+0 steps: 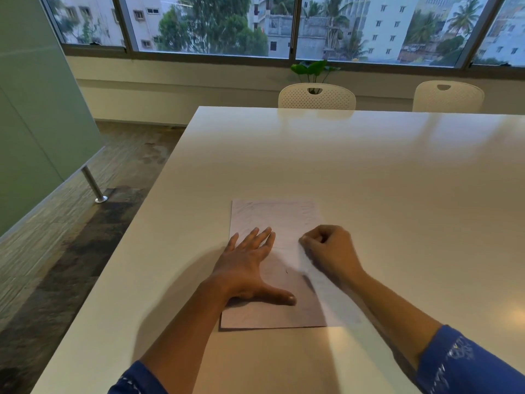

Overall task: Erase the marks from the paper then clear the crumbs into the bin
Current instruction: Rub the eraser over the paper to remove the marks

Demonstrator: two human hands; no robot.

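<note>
A white sheet of paper [277, 220] lies flat on the white table [369, 172] near its front edge, with faint grey pencil marks along its far part and one small dark mark near its middle. My left hand [247, 265] presses flat on the sheet's left half, fingers spread, thumb stretched toward the right. My right hand [329, 251] is curled into a fist at the paper's right edge, fingertips pinched down against the sheet. Whatever it may be pinching is hidden inside the fingers. No bin appears in the view.
Two white perforated chairs [316, 96] [449, 96] stand at the table's far edge, with a green plant [314, 70] behind them under the window. To the left, the table edge drops to a dark floor, a green partition and a metal post [93, 186].
</note>
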